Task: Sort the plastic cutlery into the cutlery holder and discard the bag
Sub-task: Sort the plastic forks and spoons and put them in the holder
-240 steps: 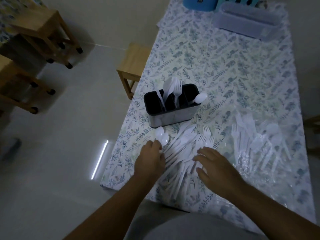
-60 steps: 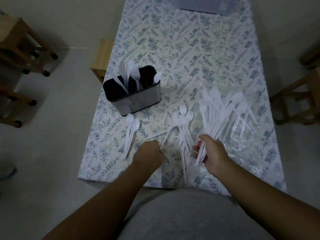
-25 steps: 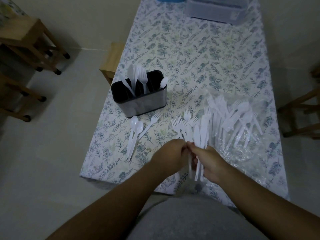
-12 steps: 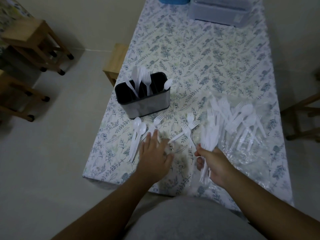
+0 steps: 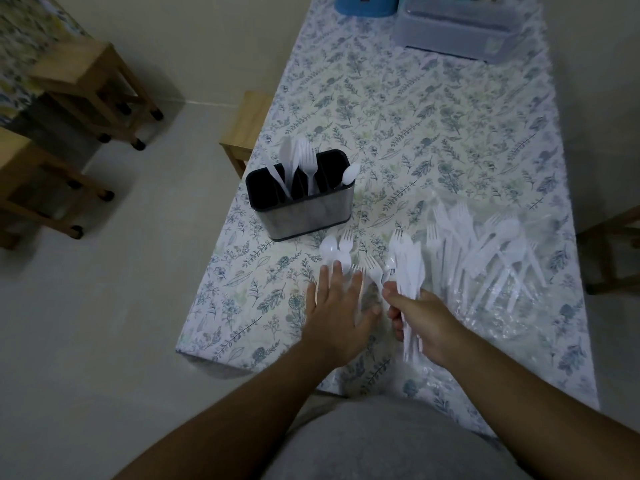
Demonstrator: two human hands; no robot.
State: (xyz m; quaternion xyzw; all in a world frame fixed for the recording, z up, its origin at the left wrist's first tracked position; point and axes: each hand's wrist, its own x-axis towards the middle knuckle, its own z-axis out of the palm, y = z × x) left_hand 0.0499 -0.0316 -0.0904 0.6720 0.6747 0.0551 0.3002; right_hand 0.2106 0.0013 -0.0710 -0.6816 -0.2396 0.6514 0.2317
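A black and steel cutlery holder (image 5: 304, 216) stands on the floral table (image 5: 415, 109), with a few white knives, forks and a spoon upright in it. My left hand (image 5: 337, 306) lies flat, fingers spread, on loose white spoons and forks (image 5: 337, 247) in front of the holder. My right hand (image 5: 420, 322) grips a bunch of white knives (image 5: 408, 265), blades pointing away from me. To its right, a heap of forks and spoons (image 5: 491, 247) lies on the clear plastic bag (image 5: 498, 317).
A clear lidded box (image 5: 460, 26) and a blue container (image 5: 363, 3) sit at the table's far end. A wooden stool (image 5: 247, 123) stands by the table's left edge, more wooden furniture (image 5: 86, 88) further left, and a chair (image 5: 613, 251) on the right.
My left hand has slid right over the loose spoons and forks, pushing them towards my right hand. The bunch in my right hand has stayed put.
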